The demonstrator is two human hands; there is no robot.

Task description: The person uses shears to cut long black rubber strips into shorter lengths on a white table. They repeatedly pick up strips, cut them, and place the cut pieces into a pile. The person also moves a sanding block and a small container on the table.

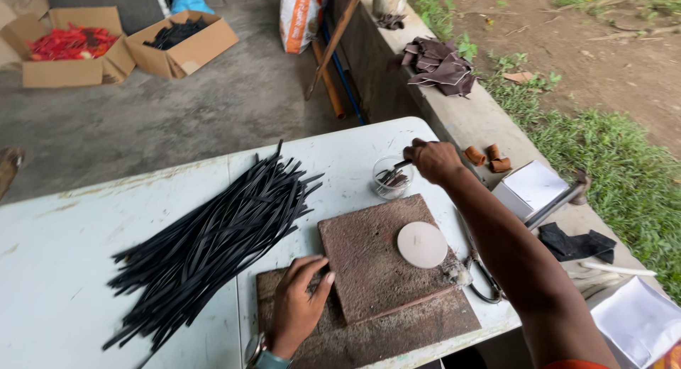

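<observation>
My right hand (pixel 434 161) reaches out over a small clear cup (pixel 391 178) of dark metal pieces and pinches a thin dark tool whose tip dips into the cup. My left hand (pixel 299 305) lies flat on a brown board (pixel 369 338), fingers together, touching the edge of a second reddish-brown slab (pixel 372 259) stacked on it. A pale round disc (pixel 422 244) sits on that slab. A big pile of thin black strips (pixel 216 238) lies on the white table (pixel 64 270) to the left of my left hand.
Scissors (pixel 484 280) lie at the table's right edge. On the concrete ledge sit a white box (pixel 530 186), a hammer (pixel 560 199), dark leather scraps (pixel 438 64) and brown rolls (pixel 489 156). Two cardboard boxes (pixel 67 46) (pixel 181 42) stand on the floor behind.
</observation>
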